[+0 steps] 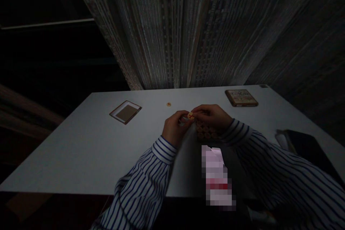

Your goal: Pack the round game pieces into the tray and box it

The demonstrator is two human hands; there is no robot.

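Note:
A round, pale wooden Chinese chess piece (191, 115) with a red character is held up between my two hands. The fingertips of my left hand (174, 126) pinch it from the left. From the other side, my right hand (212, 115) grips its edge with thumb and forefinger. Just under my right hand sit rows of similar chess pieces (206, 133), packed together and partly covered by that hand and its sleeve. A single chess piece (169, 104) lies apart on the white table (81, 147), beyond my left hand, its red mark facing up.
To the left lies a shallow framed box part (125, 112) with a brown inside. A flat printed box (241, 98) rests at the back right. A dark, folder-like object (309, 147) is at the right. A bright, blurred-out screen (217, 174) is near the front edge. Curtains (175, 32) hang behind.

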